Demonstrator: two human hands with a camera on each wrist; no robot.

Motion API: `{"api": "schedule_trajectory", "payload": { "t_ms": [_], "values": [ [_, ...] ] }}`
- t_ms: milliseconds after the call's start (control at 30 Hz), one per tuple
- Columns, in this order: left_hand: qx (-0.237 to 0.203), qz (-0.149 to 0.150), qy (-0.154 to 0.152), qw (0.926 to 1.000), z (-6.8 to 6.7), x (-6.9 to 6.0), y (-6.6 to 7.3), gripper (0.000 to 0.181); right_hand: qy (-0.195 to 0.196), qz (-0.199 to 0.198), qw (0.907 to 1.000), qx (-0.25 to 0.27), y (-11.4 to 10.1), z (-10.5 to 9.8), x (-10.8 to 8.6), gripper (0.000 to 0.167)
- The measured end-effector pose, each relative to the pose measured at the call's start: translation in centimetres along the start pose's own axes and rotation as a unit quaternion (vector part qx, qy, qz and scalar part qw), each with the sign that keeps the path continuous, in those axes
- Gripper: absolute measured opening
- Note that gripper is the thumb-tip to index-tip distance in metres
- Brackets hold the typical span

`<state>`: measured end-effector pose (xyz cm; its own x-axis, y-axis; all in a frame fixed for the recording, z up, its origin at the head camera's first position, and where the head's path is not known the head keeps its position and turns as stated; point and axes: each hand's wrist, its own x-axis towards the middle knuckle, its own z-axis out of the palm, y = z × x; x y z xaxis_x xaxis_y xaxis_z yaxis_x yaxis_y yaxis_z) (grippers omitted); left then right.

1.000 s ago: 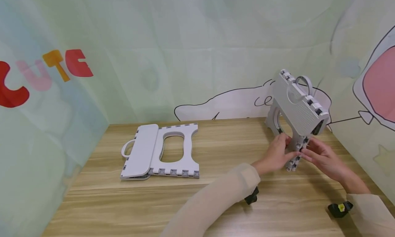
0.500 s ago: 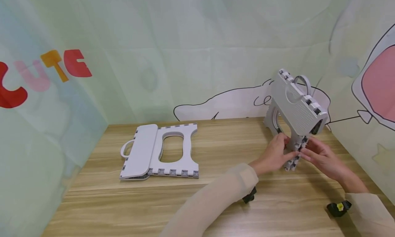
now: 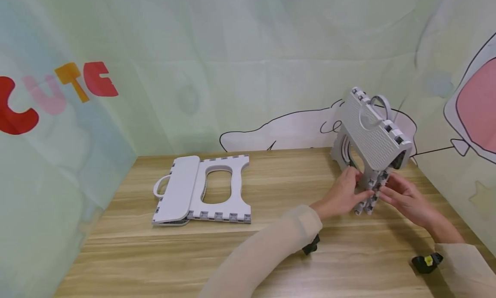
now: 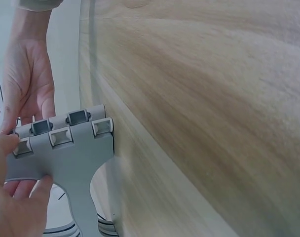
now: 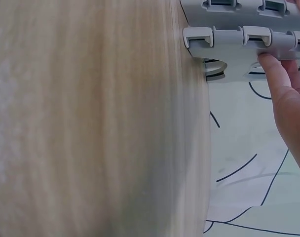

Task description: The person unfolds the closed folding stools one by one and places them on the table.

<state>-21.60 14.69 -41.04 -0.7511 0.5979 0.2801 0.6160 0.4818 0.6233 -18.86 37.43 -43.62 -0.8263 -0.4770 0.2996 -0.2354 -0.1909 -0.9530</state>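
Note:
A grey folding stool point(image 3: 362, 132) stands partly folded at the right, its handle loop up and its two leg panels close together. My left hand point(image 3: 341, 195) grips the near edge of the left leg panel, fingers through the opening and thumb on the hinged edge. My right hand point(image 3: 410, 205) holds the other leg panel from the right. In the left wrist view, the hinged panel point(image 4: 76, 158) lies between the left hand point(image 4: 19, 207) and right hand point(image 4: 31, 79). The right wrist view has the right hand point(image 5: 290, 106) against a panel point(image 5: 224, 44), with a narrow gap between panels.
A second, white-grey folding stool point(image 3: 180, 188) lies flat at the left of the wooden table point(image 3: 155, 255), its handle pointing left. A printed cloth point(image 3: 240, 74) hangs behind the table and along both sides.
The stool's left leg panel has shifted slightly left with my left hand, away from the right panel, and the seat half on that side has tilted outward. My right hand has barely moved.

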Motion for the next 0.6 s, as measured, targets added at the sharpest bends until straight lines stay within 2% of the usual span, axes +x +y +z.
{"api": "schedule_trajectory", "payload": {
  "t_ms": [600],
  "values": [
    [0.016,-0.015,-0.011,0.9997,-0.8,-0.65,0.1,0.042,0.002,-0.005,1.0,0.006,0.11,0.12,0.04,0.058]
  ]
}}
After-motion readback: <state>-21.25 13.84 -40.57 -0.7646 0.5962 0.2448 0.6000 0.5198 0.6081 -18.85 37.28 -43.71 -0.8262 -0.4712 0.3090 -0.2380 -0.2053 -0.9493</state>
